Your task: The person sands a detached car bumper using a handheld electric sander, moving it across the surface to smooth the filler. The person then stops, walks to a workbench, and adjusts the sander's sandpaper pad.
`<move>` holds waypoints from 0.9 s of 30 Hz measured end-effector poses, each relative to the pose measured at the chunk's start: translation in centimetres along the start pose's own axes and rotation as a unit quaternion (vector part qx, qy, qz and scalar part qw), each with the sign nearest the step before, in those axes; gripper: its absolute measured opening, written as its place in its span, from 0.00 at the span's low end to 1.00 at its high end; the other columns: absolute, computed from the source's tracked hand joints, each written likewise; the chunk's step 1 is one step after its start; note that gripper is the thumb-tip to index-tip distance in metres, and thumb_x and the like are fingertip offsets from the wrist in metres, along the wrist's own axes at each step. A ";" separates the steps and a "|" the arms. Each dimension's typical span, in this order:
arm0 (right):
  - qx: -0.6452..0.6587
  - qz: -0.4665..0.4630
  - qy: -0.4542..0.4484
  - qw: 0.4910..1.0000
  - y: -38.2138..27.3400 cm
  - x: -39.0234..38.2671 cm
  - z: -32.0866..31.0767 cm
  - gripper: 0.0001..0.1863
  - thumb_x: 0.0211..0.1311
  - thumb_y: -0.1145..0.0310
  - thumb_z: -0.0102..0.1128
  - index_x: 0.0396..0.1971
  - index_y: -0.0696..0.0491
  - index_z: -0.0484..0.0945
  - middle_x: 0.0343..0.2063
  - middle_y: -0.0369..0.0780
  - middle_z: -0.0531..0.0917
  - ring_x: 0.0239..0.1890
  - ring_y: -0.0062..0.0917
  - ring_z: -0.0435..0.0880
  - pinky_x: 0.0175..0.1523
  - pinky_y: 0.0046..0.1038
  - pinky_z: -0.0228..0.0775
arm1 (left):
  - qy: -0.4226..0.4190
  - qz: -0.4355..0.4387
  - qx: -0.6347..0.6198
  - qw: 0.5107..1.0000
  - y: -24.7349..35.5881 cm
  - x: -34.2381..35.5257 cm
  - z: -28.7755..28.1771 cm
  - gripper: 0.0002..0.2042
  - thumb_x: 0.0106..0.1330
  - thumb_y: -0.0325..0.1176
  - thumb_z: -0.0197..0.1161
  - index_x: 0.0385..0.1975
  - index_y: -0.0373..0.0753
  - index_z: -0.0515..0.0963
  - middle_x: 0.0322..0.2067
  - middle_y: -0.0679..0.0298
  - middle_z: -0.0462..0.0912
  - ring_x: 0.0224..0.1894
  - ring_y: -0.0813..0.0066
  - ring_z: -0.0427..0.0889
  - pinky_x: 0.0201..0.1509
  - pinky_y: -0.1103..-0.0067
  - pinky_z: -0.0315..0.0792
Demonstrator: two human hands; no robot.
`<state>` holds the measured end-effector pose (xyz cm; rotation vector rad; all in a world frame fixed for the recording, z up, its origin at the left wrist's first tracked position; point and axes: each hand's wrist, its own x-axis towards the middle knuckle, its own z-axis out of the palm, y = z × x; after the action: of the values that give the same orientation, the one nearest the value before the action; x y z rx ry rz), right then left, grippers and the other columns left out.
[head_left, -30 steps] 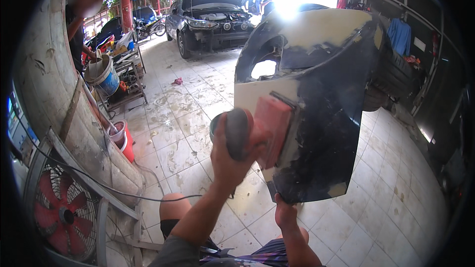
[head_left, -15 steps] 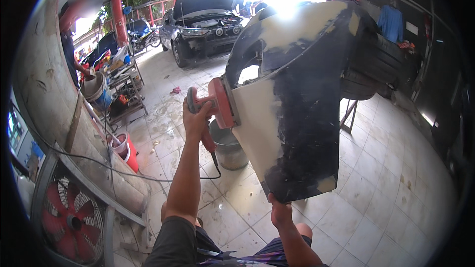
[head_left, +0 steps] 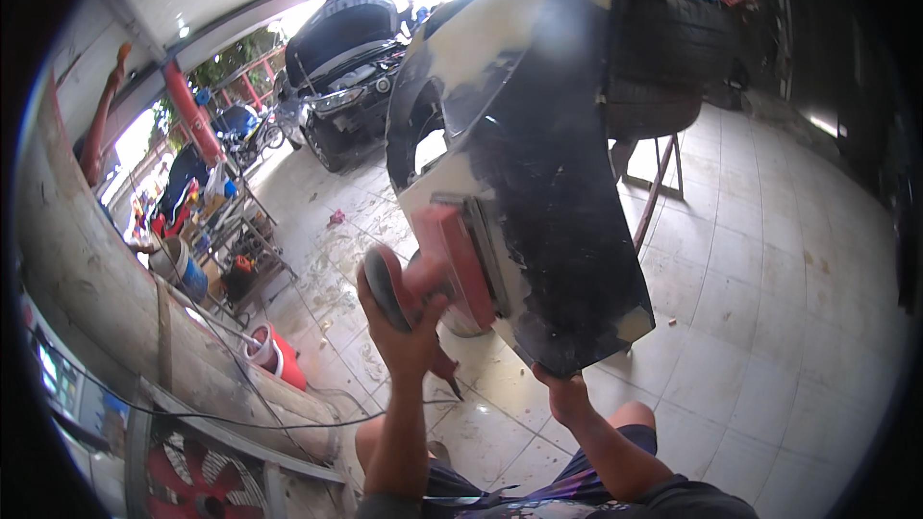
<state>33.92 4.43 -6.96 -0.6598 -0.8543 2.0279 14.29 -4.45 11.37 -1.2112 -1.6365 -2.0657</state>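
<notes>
In the head view, the left hand (head_left: pixel 409 332) is wrapping around the dark, rounded handle of a red sander (head_left: pixel 452 259), thumb and fingers curling firmly about it. And that sander is sitting right up against a large car body panel (head_left: pixel 562 202), its flat pad lying along the cream patch on the panel's left side! The panel itself is standing tilted in front of the person, mostly black, with more cream patches spreading over its upper part and its bottom corner. Down at that lower end, the right hand (head_left: pixel 567 399) is gripping the edge, while some of its fingers are hiding behind it. A dark cord (head_left: pixel 288 415) is trailing across the lower left, over near a red-bladed fan (head_left: pixel 202 481) and a red bucket (head_left: pixel 286 365). Behind the panel, a thin metal stand (head_left: pixel 663 168) is standing on the tiled floor (head_left: pixel 769 356), and dark tyres (head_left: pixel 659 86) are showing at the upper right. Further back, a dark car (head_left: pixel 336 101) is sitting with its bonnet raised, a cluttered metal rack (head_left: pixel 255 259) is standing at the left, and another person's arm (head_left: pixel 103 120) is reaching upward.
</notes>
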 end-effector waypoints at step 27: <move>-0.197 -0.066 -0.045 0.977 0.7 1.1 -1.4 0.15 0.70 0.58 0.73 0.42 0.57 0.88 0.32 0.40 0.89 0.36 0.21 0.82 0.47 0.30 0.76 | -0.036 0.098 0.083 0.991 0.5 -1.8 1.5 0.49 0.64 0.44 0.80 0.78 0.30 0.58 0.74 0.48 0.67 0.76 0.58 0.65 0.79 0.63 0.58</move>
<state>34.01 5.58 -8.55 -0.7087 -1.3392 1.7945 16.41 -3.80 10.49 -1.3434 -1.6116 -1.7502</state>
